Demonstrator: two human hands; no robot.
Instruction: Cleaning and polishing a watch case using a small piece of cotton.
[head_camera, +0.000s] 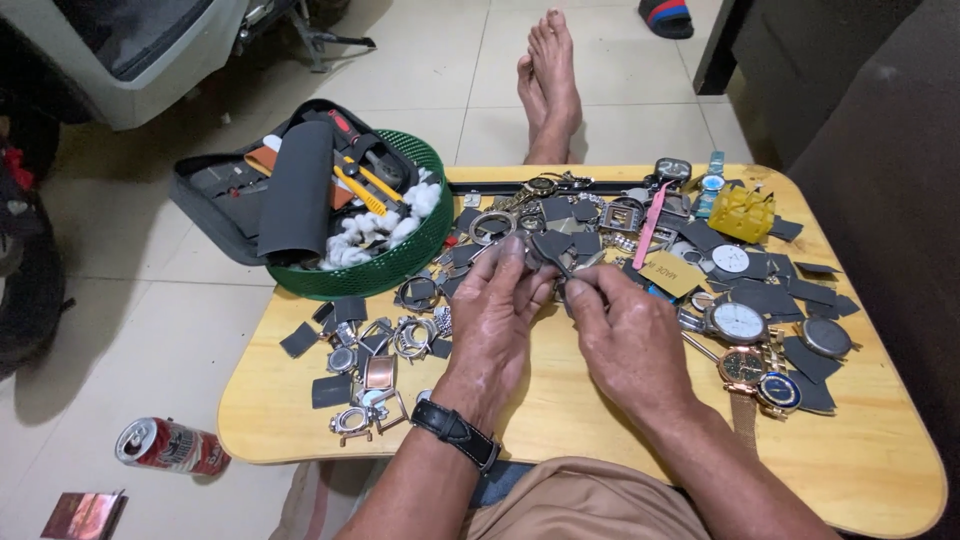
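— While the person sat at the low wooden table (600, 430), what took up the most room?

— Off the table, a dark tool case (215, 195) lay open on the tiled floor, and a green basket (400, 262) sat half on the table's far left corner, holding a dark roll, yellow-handled tools and white cotton.

— And on the tabletop?

— Watches and parts all over — a white-faced watch (738, 321) and a rose-gold watch (742, 368) to the right, empty metal watch cases (372, 372) to the left, dark flat scraps among them.

— The hands?

— Both were raised just above the middle of the table. The left hand (497, 318), with a black wristwatch (455, 433) on its wrist, was closed, fingertips pinching a small dark part (548, 247). The right hand (625, 340) was closed too, gripping a thin tool (563, 272) whose tip met that part.

— Anything smaller?

— A red drink can (170, 446) lay on the floor, near left.
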